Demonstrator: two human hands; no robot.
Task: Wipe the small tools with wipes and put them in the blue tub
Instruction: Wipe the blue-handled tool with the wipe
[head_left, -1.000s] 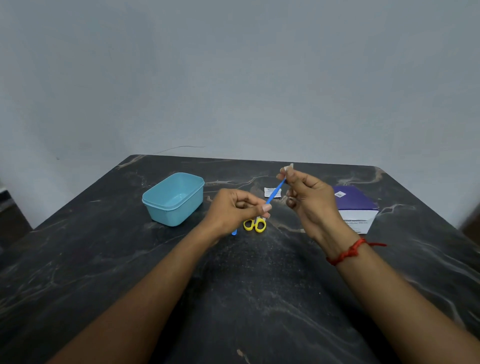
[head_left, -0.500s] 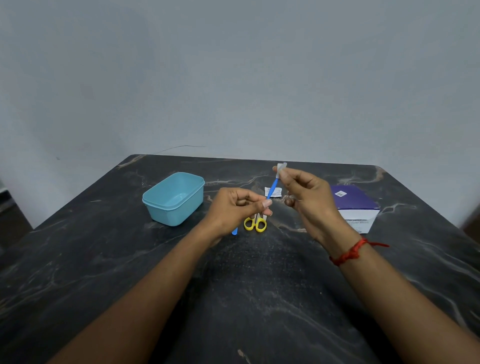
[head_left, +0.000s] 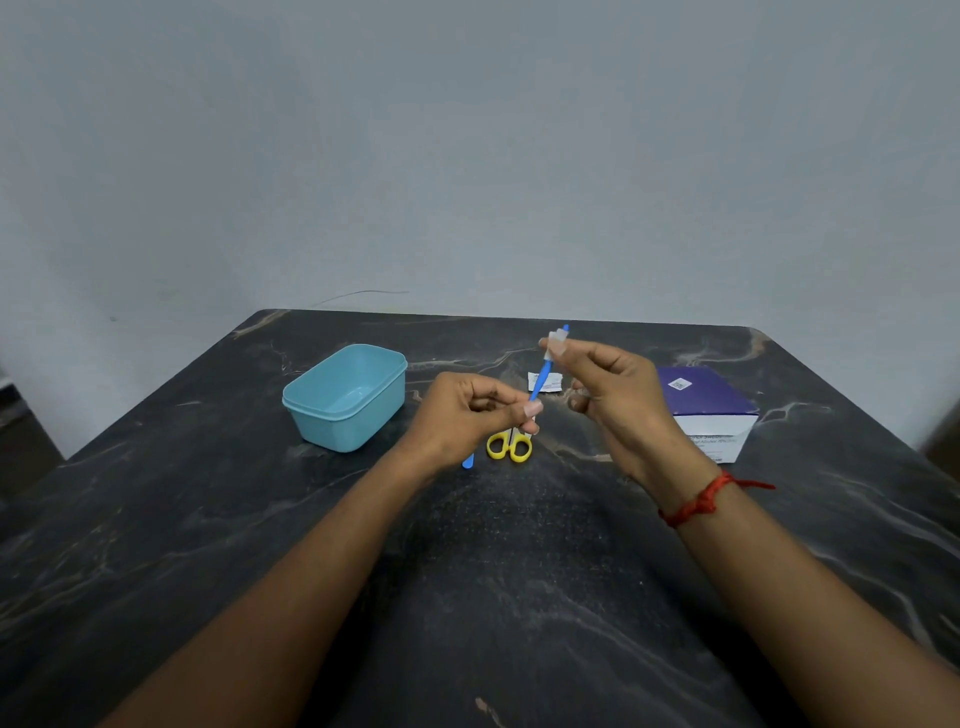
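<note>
My left hand (head_left: 470, 421) pinches the lower part of a thin blue stick tool (head_left: 540, 382), which slants up to the right above the table. My right hand (head_left: 613, 395) pinches a small white wipe (head_left: 556, 343) around the tool near its top end; the blue tip shows just above the wipe. Small scissors with yellow handles (head_left: 509, 447) lie on the table under my left hand, their blades hidden. Another blue tool's end (head_left: 468, 460) pokes out below my left wrist. The blue tub (head_left: 345, 397) stands open to the left, with nothing visible inside.
A purple and white box (head_left: 709, 410) sits at the right, partly behind my right hand. A torn white wipe sachet (head_left: 545, 382) lies behind the hands. The dark marble table (head_left: 467, 597) ends at a grey wall.
My right hand has slid the wipe up the blue tool towards its top end, and the tool's tip now shows above the wipe. My left hand has stayed put.
</note>
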